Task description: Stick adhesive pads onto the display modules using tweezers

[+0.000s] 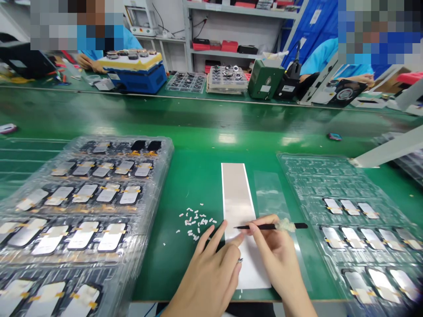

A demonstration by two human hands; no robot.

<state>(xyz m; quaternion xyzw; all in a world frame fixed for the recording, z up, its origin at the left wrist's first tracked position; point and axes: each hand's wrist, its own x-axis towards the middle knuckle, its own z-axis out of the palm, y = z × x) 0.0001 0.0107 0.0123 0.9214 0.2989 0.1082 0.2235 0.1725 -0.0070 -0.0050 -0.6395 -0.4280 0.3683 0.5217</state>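
Note:
In my right hand (pixel 276 246) is a pair of black tweezers (pixel 264 227), pinched between thumb and fingers, with pale wrapping around its rear part. Its tip points left, over a long white-bordered strip (pixel 235 189) that lies lengthwise in front of me. My left hand (pixel 214 268) rests at the strip's left edge with fingers spread, the index fingertip near the tweezer tip. Whether something tiny sits at that tip is too small to tell. Small white scraps (pixel 194 222) lie scattered on the green table left of the strip. A clear film sheet (pixel 269 193) lies on the right.
A stacked clear tray (pixel 155 193) at left holds rows of flat, rounded screen-like parts. Another clear tray (pixel 307 176) at right holds several similar parts. Beyond a ledge stand a blue machine (pixel 142 79), a green box (pixel 265 79) and parts trays (pixel 228 79). Two people sit opposite.

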